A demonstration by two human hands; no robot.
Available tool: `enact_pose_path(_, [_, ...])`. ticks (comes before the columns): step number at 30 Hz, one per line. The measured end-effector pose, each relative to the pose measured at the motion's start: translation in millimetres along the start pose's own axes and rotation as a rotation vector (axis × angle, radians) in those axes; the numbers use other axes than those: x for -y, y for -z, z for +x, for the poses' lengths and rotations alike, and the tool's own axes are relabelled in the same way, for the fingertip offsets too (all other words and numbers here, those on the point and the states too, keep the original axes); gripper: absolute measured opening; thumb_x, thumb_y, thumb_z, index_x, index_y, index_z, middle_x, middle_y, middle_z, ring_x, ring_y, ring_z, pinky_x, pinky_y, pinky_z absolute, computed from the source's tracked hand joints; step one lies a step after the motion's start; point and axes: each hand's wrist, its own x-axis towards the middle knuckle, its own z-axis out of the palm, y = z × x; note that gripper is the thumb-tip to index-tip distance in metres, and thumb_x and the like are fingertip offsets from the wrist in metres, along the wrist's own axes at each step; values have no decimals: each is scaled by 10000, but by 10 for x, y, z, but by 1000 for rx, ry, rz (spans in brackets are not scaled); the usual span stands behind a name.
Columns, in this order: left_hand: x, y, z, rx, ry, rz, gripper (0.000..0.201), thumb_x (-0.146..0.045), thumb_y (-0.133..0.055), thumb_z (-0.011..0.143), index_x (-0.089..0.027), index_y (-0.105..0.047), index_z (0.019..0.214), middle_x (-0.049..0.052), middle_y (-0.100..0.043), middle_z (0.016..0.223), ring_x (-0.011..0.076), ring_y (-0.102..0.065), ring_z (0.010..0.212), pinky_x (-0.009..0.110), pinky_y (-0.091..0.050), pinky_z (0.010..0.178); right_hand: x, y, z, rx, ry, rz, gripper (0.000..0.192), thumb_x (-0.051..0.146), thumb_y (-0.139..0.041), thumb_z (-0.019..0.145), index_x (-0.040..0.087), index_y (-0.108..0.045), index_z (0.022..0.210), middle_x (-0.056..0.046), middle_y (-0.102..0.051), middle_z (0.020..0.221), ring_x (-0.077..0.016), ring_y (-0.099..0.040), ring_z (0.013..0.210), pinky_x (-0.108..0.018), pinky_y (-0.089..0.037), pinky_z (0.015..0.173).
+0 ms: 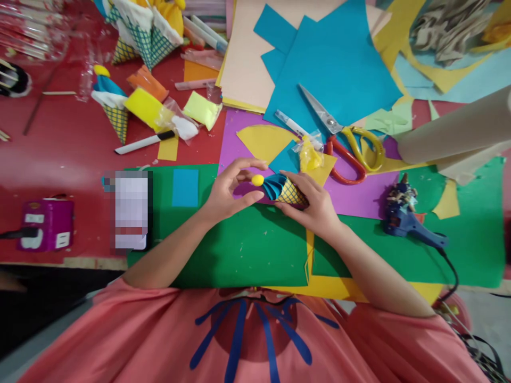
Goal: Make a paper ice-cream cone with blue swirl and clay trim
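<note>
The right hand (315, 205) grips a paper cone (288, 191) over the green sheet (247, 250) — its long axis lies nearly level, tip toward the right, blue pleated mouth facing left. The left hand (229, 194), fingers curled, pinches a yellow ball (257, 180) at that mouth.

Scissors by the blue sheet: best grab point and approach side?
Judging by pose: take the scissors at the handle loops, roughly. They lie flat, blades pointing up-left onto the blue paper, loops toward the right hand. Come from the lower right, away from the tips; the glue gun sits clear of that path.
</note>
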Motion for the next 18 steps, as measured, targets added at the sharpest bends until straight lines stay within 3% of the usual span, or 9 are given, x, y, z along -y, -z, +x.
enact_pose_path(5, [9,-5,-25,21,9,-49,444,-319,-663,859,-317,-571,1293,47,-659,1259,184,-665,1103,279,-568,899,36,-52,-4,59,-219,341,591,434,-647,868,218,-466,1387,-122,-615,1318,-260,-620,1159,-424,-534,960])
enact_pose_path(9, [-22,4,-31,48,5,39,536,-425,-578,901,-334,-460,1417,62,-513,1464,193,-680,1027,307,-563,884,84,-67,-9,113,-390,673,603,436,-631,883,241,-412,1410,-66,-679,1083,-142,-662,766,-273,-565,653])
enact_pose_path(11, [-54,14,-16,52,-36,107,554,-469,-527,917,-322,-432,1443,59,-471,1501,231,-634,1145,354,-519,990,105,-59,4,138,-438,805,559,444,-636,877,248,-441,1363,-29,-679,990,-102,-630,643,-230,-525,555])
enact_pose_path(14, [-67,25,10,106,-83,151,521,-467,-487,935,-318,-451,1433,42,-481,1495,266,-476,1358,407,-383,1149,123,-53,30,146,-458,961,486,462,-645,860,248,-479,1263,-17,-679,980,-93,-633,623,-216,-513,522])
enact_pose_path(18, [12,-21,-7,96,-1,-69,715,-533,-552,888,-385,-235,1512,49,-340,1581,267,-456,1384,450,-380,1150,118,-97,26,158,-493,1085,485,469,-670,831,251,-465,1213,-26,-689,1022,-112,-654,656,-244,-552,560])
